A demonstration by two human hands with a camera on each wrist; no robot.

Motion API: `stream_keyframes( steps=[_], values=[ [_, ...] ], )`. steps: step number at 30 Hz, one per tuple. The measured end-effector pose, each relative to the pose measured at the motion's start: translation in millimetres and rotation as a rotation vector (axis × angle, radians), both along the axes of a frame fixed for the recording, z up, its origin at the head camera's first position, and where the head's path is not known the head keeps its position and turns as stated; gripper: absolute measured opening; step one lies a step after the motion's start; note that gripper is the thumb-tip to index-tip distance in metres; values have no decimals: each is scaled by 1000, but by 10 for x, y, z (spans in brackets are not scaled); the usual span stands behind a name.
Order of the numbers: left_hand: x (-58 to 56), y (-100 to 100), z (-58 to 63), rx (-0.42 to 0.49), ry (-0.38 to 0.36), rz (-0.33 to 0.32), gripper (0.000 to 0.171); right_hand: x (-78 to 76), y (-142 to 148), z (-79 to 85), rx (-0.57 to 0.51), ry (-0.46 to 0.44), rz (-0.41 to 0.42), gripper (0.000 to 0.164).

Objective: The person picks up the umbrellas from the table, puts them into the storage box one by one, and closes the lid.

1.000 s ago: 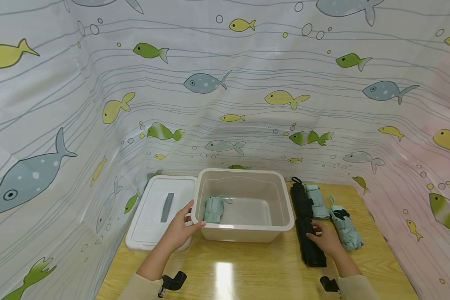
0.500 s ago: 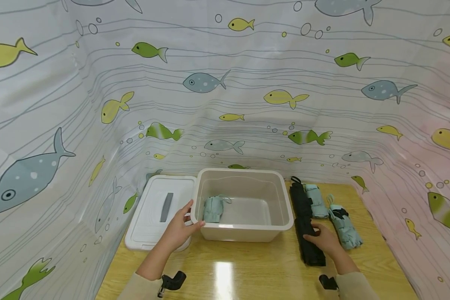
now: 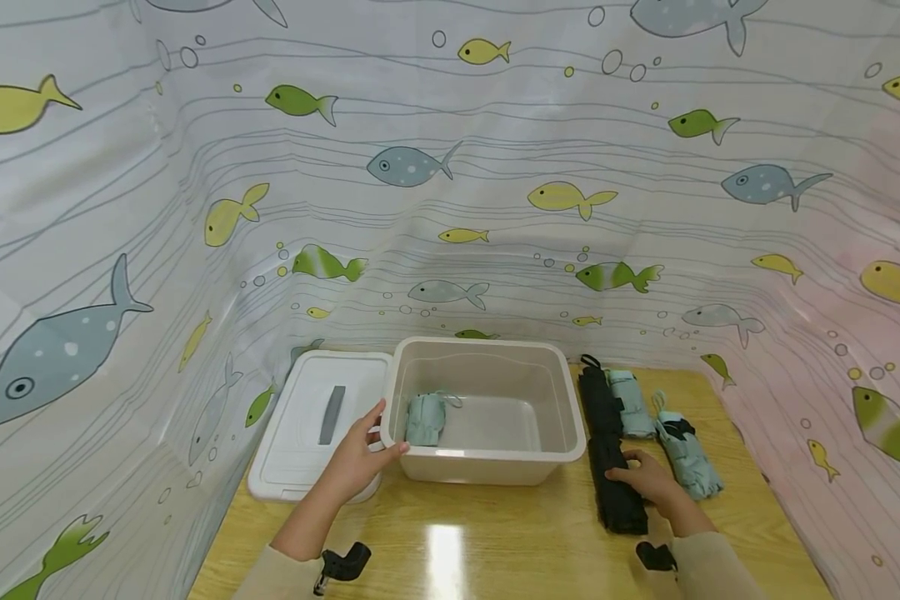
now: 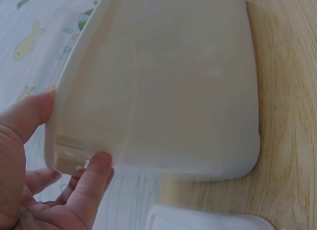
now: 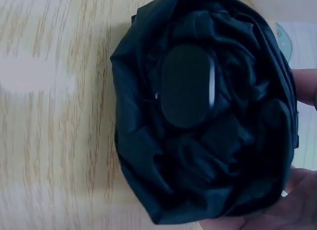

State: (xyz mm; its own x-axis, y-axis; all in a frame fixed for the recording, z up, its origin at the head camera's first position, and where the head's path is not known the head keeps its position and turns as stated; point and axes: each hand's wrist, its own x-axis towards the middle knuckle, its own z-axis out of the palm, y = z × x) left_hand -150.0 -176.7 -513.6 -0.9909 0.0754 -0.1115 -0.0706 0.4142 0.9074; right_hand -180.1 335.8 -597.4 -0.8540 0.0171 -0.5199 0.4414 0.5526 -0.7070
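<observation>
A beige plastic bin (image 3: 487, 468) stands at the middle of the table, with one folded pale green umbrella (image 3: 426, 418) inside at its left end. My left hand (image 3: 356, 461) grips the bin's front left corner, thumb on the front rim and fingers around the side; the left wrist view shows this hand (image 4: 64, 190) at the rim of the bin (image 4: 183, 86). To the right of the bin lies a long black folded umbrella (image 3: 604, 417). My right hand (image 3: 654, 482) holds its lower half from the right side. The black umbrella's end (image 5: 188, 86) fills the right wrist view.
A white lid (image 3: 292, 433) with a grey handle lies left of the bin. Two more pale green folded umbrellas, one behind (image 3: 632, 404) and one farther right (image 3: 690, 457), lie beside the black one. Fish-printed sheeting (image 3: 495, 275) encloses the wooden table (image 3: 525, 533) at back and sides.
</observation>
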Motion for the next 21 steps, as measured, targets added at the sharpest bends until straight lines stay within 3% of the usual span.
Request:
stream_keyframes(
  steps=[11, 21],
  values=[
    [-1, -4, -2, 3, 0, 4, 92, 21, 4, -81, -127, -24, -109, 76],
    [-1, -10, -1, 16, 13, -8, 92, 12, 75, -88, -243, -81, -146, 80]
  ],
)
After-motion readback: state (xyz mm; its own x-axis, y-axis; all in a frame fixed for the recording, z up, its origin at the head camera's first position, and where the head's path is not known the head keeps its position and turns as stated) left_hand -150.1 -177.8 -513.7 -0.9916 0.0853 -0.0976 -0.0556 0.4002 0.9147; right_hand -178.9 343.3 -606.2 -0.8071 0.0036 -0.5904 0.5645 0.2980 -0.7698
